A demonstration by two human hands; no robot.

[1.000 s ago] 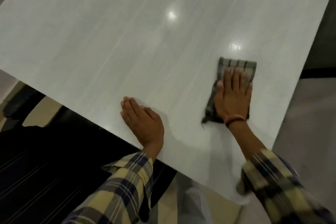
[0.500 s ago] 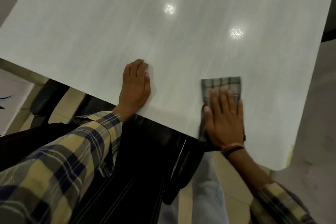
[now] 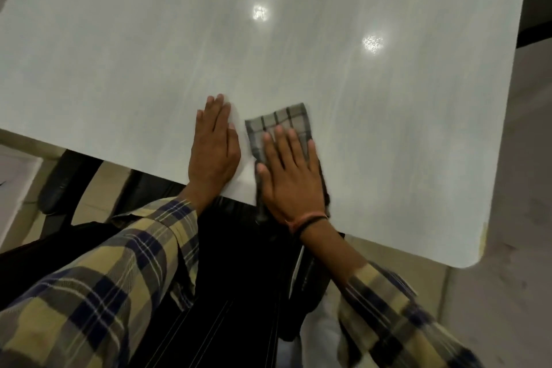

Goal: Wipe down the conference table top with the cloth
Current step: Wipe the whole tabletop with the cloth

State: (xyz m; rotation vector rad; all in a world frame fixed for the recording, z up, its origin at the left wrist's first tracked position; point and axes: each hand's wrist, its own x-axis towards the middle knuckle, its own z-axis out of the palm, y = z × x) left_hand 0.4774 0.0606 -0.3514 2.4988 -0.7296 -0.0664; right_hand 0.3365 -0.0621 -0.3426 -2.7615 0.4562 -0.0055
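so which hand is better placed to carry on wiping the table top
The right hand: it lies flat on the checked cloth at the table near edge. The left hand rests bare beside it, likely only bracing.

The scene is dim and slightly grainy. Two bright glare spots (image 3: pixel 260 12) sit on the glossy pale desk (image 3: pixel 119 54), reflections of lights overhead, the second at (image 3: pixel 373 44). Faint streaks of sheen run along the surface. Below the desk's near edge everything falls into deep shadow. The plaid sleeves (image 3: pixel 89 293) at the bottom corners are smeared with blur, and the wide lens bends the desk's edges.
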